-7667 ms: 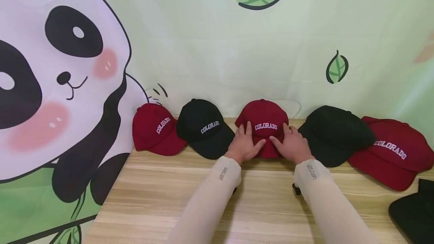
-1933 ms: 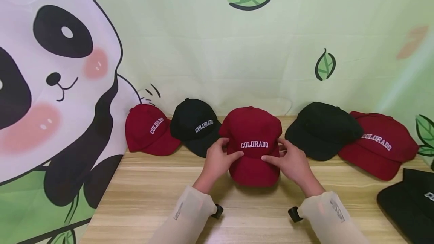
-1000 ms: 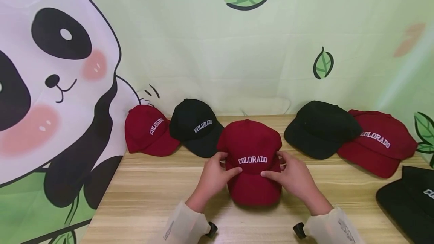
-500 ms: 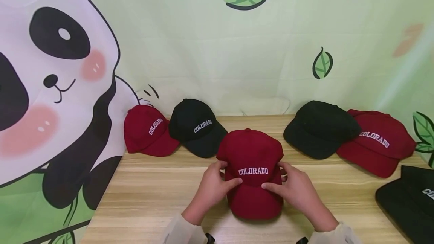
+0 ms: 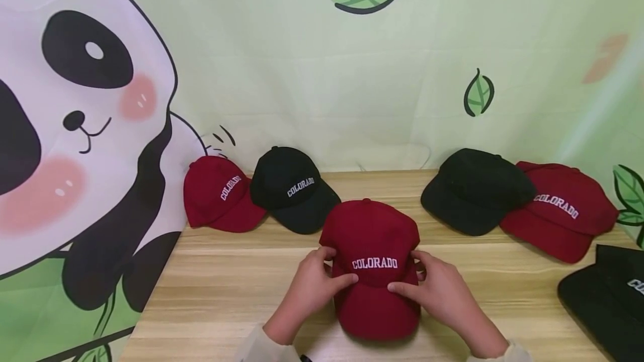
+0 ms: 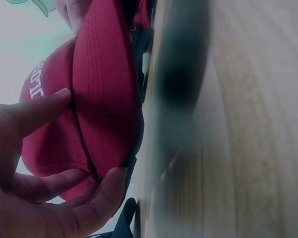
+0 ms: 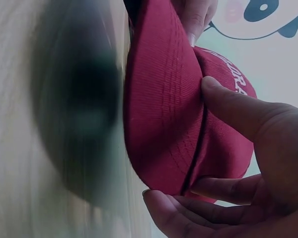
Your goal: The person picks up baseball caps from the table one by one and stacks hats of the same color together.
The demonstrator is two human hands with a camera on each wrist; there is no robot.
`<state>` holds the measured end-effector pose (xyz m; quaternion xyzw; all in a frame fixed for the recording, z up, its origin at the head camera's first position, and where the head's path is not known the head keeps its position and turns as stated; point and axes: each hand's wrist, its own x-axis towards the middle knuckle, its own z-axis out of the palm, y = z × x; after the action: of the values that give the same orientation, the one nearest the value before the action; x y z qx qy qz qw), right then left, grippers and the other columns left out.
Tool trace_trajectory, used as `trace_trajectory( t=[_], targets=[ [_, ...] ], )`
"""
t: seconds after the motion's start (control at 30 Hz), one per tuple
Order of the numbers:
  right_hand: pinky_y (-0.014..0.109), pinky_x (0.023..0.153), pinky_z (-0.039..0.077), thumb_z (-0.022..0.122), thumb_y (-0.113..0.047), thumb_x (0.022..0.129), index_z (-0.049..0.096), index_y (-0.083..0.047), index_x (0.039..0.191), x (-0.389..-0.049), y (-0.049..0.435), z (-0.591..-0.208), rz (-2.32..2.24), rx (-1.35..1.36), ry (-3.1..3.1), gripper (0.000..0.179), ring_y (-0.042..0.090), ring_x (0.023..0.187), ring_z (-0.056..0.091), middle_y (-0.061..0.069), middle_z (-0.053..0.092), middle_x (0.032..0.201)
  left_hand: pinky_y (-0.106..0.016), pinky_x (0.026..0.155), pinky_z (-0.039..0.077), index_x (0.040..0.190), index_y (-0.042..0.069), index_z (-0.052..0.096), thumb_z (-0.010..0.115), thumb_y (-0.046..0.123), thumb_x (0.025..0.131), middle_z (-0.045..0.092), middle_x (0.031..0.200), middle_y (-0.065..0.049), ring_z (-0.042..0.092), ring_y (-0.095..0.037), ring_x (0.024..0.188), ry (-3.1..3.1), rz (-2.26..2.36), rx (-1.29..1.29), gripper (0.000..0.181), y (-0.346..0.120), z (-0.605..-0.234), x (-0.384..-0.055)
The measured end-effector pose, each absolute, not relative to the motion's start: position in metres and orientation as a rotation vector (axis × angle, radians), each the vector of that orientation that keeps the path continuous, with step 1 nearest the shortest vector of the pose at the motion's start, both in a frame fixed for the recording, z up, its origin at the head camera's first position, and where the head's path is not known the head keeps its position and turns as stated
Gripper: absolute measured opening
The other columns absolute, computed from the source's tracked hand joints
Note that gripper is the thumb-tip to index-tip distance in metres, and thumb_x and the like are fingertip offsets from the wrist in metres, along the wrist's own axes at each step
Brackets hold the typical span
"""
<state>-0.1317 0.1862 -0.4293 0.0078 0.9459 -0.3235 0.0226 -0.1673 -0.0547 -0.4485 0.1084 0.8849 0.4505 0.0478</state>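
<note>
A dark red baseball cap [image 5: 369,233] with white COLORADO lettering is between both hands near the front middle of the table, its brim toward the person. The left hand [image 5: 314,281] grips its left side, thumb on the front by the brim seam and fingers at the side. On the other side the right hand [image 5: 443,289] holds it the same way. Close up in the left wrist view, the thumb presses the crown beside the brim [image 6: 107,94] while fingers reach the brim's edge. The right wrist view shows the matching pinch on the cap [image 7: 164,109]. The cap's back is hidden.
Along the back of the wooden table [image 5: 216,289] stand a red cap [image 5: 216,194] and a black cap [image 5: 294,189] on the left. A black cap [image 5: 475,191] and a red cap [image 5: 558,211] overlap on the right. Another black cap [image 5: 604,300] lies at the right edge.
Both hands have drawn the red cap from the back row toward the person, out from between the black caps. Over the last half second it came slightly nearer. The grip looks unchanged.
</note>
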Motion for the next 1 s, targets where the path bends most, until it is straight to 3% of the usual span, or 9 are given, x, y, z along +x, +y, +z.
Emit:
trace_trajectory(
  t=[1.0],
  targets=[
    [0.029, 0.068, 0.052, 0.082, -0.054, 0.067, 0.058, -0.01, 0.128, -0.117, 0.168, -0.424, -1.029, 0.033, 2.84, 0.079, 0.013, 0.089, 0.063, 0.002, 0.068, 0.111, -0.029, 0.071, 0.05, 0.116, 0.0, 0.06, 0.082, 0.037, 0.074, 0.063, 0.112, -0.012, 0.062, -0.021, 0.088, 2.756, 1.296, 0.295, 0.061, -0.076, -0.437, -0.147]
  ],
)
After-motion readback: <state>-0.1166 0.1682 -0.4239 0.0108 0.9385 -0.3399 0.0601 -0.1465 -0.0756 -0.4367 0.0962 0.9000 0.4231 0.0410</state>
